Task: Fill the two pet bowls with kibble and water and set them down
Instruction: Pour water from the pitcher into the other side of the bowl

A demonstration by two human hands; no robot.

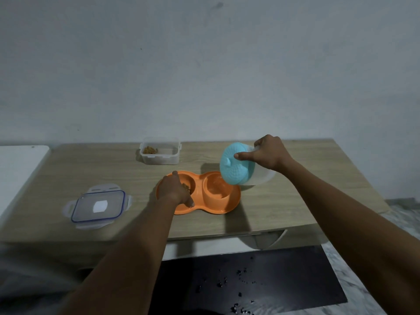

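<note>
On the wooden table (295,189), a clear lid (97,205) with a blue seal lies flat at the left. The left hand (173,189) clasps the left rim of the orange double bowl (227,205), with brown kibble (186,186) in its left well. Behind stands a clear kibble container (160,153). The right hand (268,153) grips a translucent jug (261,178) with a turquoise lid, tilted over the right well.

orange double bowl (229,204), teal-lidded jug (234,165), blue-edged clear lid (98,206).
</note>
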